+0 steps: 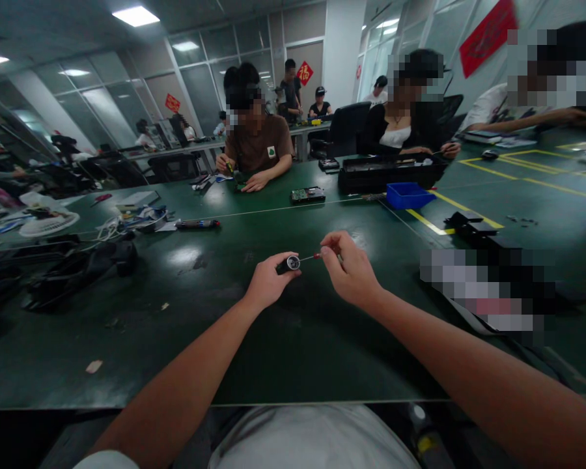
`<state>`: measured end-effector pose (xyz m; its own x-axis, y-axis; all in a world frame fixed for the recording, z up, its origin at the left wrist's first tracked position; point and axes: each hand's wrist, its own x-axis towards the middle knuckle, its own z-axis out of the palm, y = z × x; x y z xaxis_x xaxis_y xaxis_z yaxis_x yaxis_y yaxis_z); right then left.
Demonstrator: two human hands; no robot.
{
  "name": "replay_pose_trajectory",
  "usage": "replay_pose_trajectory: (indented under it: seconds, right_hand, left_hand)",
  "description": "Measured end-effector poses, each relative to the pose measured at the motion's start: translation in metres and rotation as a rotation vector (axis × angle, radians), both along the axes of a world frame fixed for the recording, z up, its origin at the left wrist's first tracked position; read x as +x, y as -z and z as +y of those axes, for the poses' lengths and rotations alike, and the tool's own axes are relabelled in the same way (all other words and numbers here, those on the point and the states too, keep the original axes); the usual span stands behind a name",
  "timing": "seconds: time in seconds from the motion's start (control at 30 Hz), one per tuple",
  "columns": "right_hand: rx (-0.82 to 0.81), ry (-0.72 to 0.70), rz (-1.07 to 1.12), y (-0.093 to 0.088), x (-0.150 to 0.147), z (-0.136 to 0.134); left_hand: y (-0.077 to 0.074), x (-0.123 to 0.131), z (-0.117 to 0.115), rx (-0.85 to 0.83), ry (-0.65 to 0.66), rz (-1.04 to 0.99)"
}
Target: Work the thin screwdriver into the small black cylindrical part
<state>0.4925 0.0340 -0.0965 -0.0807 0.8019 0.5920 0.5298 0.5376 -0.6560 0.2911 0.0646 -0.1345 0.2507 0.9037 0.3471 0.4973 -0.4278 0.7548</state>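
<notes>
My left hand [266, 284] is closed around a short black cylinder [293, 263], whose round, silver-rimmed end faces me. Small details inside that end are too fine to make out. To its right, my right hand [349, 270] pinches the red end of a slim screwdriver [310, 258] between thumb and fingers. Its thin metal shaft points left at the cylinder's rim; whether the tip touches it I cannot tell. Both hands are above the green table [293, 352], close in front of me.
A dark pen-shaped tool [198, 224] lies ahead on the left, near cables [146, 218] and black parts [85, 273]. Farther off are a circuit board [307, 195], a blue bin [407, 195] and a long black housing [393, 174]. Several people sit across the table.
</notes>
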Motion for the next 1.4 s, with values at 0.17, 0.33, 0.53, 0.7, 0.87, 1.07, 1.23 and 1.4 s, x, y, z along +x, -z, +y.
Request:
replay_pose_trajectory:
  seconds: [0.17, 0.33, 0.53, 0.7, 0.87, 1.07, 1.23, 1.4]
  right_hand:
    - [-0.105, -0.058, 0.225, 0.006, -0.002, 0.007]
    - [-0.369, -0.140, 0.680, 0.016, 0.004, 0.029]
    - [-0.287, -0.031, 0.562, 0.020, 0.005, 0.030]
    - [-0.172, 0.026, 0.372, 0.013, 0.000, 0.018]
    - [-0.111, 0.046, 0.231, 0.011, 0.001, 0.015]
    - [-0.071, 0.078, 0.109, 0.009, 0.003, 0.013]
    - [-0.059, 0.099, 0.040, 0.008, 0.005, 0.015]
    - [-0.090, 0.103, 0.026, 0.008, 0.006, 0.015]
  left_hand:
    - [-0.003, -0.002, 0.000, 0.002, -0.053, 0.062]
    - [-0.007, -0.008, 0.005, 0.112, -0.033, 0.153]
    - [-0.008, -0.013, 0.010, 0.075, -0.048, 0.229]
    - [-0.007, -0.011, 0.008, 0.077, -0.042, 0.238]
    - [-0.009, -0.009, 0.005, 0.063, -0.039, 0.274]
    - [-0.007, -0.009, 0.006, 0.057, -0.028, 0.279]
    - [-0.007, -0.011, 0.007, 0.031, -0.029, 0.290]
    - [-0.004, -0.013, 0.009, 0.030, -0.045, 0.230]
